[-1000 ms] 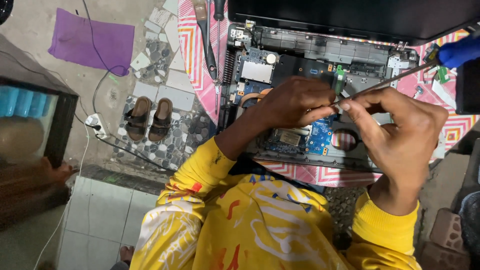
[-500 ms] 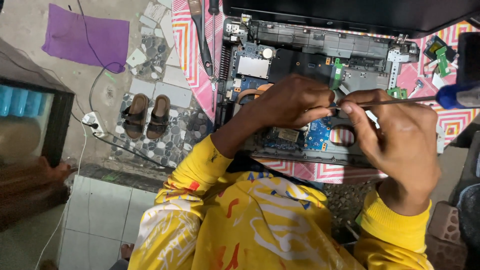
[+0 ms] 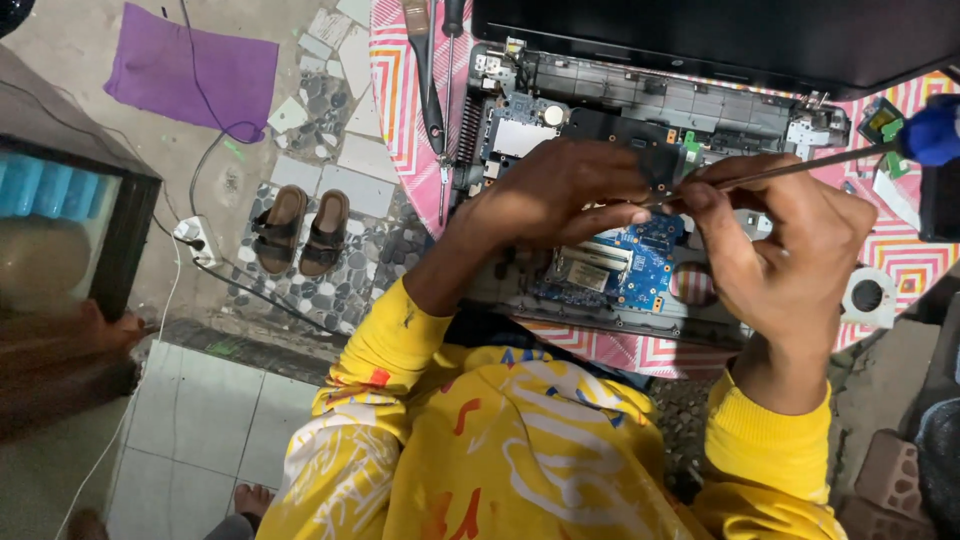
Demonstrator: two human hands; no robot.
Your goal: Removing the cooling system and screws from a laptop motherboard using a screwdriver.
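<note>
Shifted slightly rightward with the blue-handled screwdriver (image 3: 800, 165) since before, right hand (image 3: 790, 260) clamped on its shaft, long axis running right and slightly up, tip at the opened laptop's board (image 3: 640, 262), left hand (image 3: 555, 195) pinching beside it, nearer.

LIGHT: moderate, diffuse, from above | SHADOWS: soft, under left hand (image 3: 560, 195) and right hand (image 3: 785, 255) on the opened laptop (image 3: 640, 270) | GLARE: mild sheen on pale floor tiles (image 3: 200, 430) | FOCUS: centre sharp; blue screwdriver handle (image 3: 932, 130) slightly blurred | EDGES: wide-angle bending, corners dim.
</note>
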